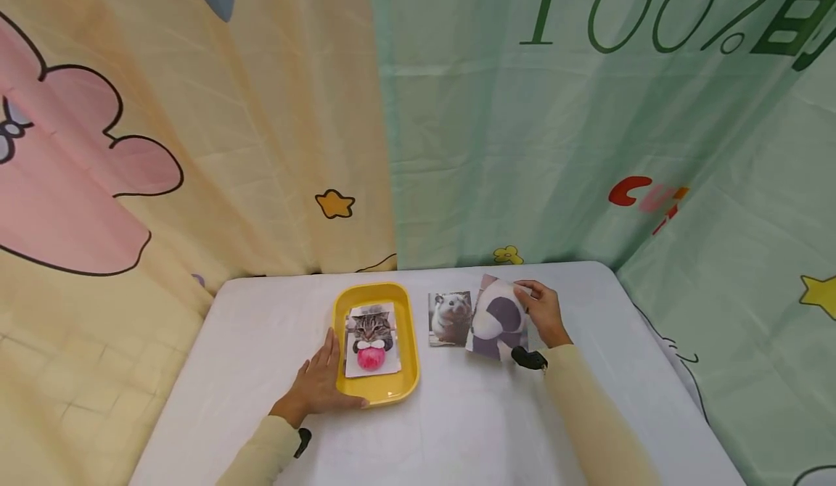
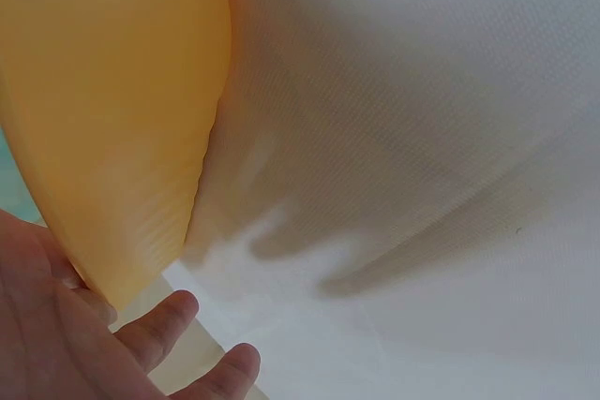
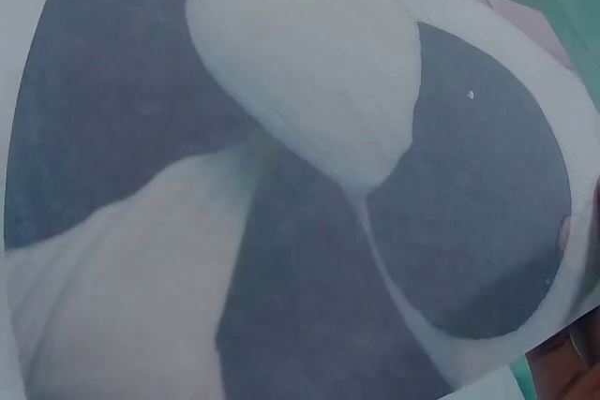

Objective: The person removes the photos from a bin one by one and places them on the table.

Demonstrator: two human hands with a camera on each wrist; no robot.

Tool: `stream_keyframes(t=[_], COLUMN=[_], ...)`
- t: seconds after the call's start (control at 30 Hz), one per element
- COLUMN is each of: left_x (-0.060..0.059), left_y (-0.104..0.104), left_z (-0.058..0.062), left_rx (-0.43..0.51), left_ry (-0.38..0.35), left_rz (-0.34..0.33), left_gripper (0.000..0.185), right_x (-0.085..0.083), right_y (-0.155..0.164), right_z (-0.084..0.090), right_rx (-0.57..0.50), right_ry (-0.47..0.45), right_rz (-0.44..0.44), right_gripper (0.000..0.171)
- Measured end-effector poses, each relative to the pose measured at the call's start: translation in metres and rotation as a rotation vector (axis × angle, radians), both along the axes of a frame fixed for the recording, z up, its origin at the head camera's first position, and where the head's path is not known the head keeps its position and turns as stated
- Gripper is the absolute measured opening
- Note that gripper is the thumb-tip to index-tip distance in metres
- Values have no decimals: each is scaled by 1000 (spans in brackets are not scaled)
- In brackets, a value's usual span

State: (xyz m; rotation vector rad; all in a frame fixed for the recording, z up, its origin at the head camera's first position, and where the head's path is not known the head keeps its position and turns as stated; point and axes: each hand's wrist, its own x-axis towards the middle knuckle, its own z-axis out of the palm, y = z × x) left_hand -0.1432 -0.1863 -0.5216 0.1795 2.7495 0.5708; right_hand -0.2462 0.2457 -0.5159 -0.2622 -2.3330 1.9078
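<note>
A yellow tray (image 1: pixel 372 290) lies on the white table and holds a photo of a cat with a red ball (image 1: pixel 371 341). My left hand (image 1: pixel 320 381) rests flat against the tray's left near corner with straight fingers. In the left wrist view the tray's outer wall (image 2: pixel 112 119) stands right next to those fingers (image 2: pixel 169 316). My right hand (image 1: pixel 542 313) pinches the right edge of a purple-and-white photo (image 1: pixel 495 319) and holds it tilted up off the table. That photo (image 3: pixel 300 185) fills the right wrist view. A hamster photo (image 1: pixel 450 318) lies flat just left of it.
The white-covered table (image 1: pixel 457 428) has its right edge near my right arm. Printed curtains close off the back: a yellow one (image 1: pixel 228 145) on the left, a green one (image 1: pixel 555 145) on the right and along the right side.
</note>
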Motion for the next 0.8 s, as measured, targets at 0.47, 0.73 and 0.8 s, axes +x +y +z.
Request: stream_keyframes(t=[0.47, 0.73, 0.8], left_x=[-2, -3, -3], left_y=[2, 4, 4], left_z=[-1, 2, 5], left_rx=[-13, -24, -27], left_ry=[-20, -34, -36], left_rz=[19, 21, 20], left_gripper=[142, 144, 143], right_x=[-4, -2, -3], right_y=[80, 106, 110], right_z=[-25, -26, -23], right_rx=[120, 202, 249], right_ry=[41, 6, 2], right_rz=[-111, -104, -96], right_gripper=[32, 31, 32])
